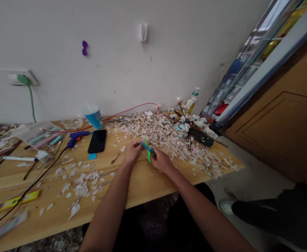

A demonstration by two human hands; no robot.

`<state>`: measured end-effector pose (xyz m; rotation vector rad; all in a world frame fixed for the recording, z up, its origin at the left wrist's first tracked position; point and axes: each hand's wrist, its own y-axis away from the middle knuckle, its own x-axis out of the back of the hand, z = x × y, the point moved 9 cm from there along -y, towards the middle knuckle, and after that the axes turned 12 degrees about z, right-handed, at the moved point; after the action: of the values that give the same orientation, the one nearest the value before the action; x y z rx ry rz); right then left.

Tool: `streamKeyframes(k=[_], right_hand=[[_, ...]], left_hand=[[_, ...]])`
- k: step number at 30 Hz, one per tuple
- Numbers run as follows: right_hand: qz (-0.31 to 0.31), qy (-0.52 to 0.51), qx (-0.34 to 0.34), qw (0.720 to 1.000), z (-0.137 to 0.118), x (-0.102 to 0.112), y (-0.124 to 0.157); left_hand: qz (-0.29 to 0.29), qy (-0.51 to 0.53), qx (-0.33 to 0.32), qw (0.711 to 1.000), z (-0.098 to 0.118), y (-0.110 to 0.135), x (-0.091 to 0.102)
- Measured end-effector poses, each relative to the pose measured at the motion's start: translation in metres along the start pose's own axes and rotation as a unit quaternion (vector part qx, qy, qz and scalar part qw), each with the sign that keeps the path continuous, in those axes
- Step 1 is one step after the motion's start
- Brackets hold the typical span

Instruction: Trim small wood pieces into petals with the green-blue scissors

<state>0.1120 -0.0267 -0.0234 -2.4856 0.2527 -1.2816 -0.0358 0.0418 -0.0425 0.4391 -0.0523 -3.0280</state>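
My right hand [160, 160] is closed round the handles of small scissors [148, 150] with bright green and blue parts, their blades spread apart and pointing toward my other hand. Just to the left, my left hand [133, 151] is closed in a pinch near the blade tips; whatever its fingertips hold is too small to make out. Behind both hands spreads a heap of pale, curled scraps [153, 126]. A short brown twig-like piece [114, 158] lies on the wooden table [142, 185] to the left of my left hand.
Left of my hands are a black phone [97, 141], a blue cup [94, 117] and a blue glue gun [77, 137] with its black cord. Branches with white flowers [195, 122] and a bottle [192, 99] stand at right. Another person's leg [258, 206] shows beyond the table's right edge.
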Motion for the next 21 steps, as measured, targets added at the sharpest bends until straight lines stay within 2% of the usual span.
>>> streamKeyframes(k=[5, 7, 10, 12, 14, 17, 19, 21], right_hand=[[0.002, -0.021, -0.031, 0.999, 0.005, 0.001, -0.002], [0.032, -0.019, -0.05, 0.998, 0.01, 0.017, 0.001], [0.09, -0.037, -0.084, 0.992, 0.021, 0.058, 0.022], [0.086, -0.052, -0.098, 0.99, 0.026, 0.078, 0.047], [0.07, -0.073, -0.125, 0.987, 0.031, 0.089, 0.074], [0.052, -0.115, -0.17, 0.977, 0.037, 0.087, 0.102], [0.047, -0.13, -0.193, 0.971, 0.039, 0.08, 0.109], [0.043, -0.129, -0.201, 0.97, 0.039, 0.073, 0.108]], left_hand=[[-0.013, -0.04, -0.004, 0.999, 0.002, 0.001, -0.002], [-0.011, -0.038, 0.005, 0.999, 0.0, 0.0, 0.001], [0.008, -0.01, 0.017, 1.0, -0.004, -0.003, 0.006], [0.006, 0.002, 0.02, 1.0, -0.003, -0.003, 0.003], [-0.022, -0.001, 0.031, 0.999, 0.003, 0.0, -0.006], [-0.089, -0.047, 0.049, 0.994, 0.015, 0.016, -0.026], [-0.12, -0.092, 0.061, 0.987, 0.019, 0.035, -0.037], [-0.137, -0.112, 0.092, 0.98, 0.013, 0.06, -0.048]])
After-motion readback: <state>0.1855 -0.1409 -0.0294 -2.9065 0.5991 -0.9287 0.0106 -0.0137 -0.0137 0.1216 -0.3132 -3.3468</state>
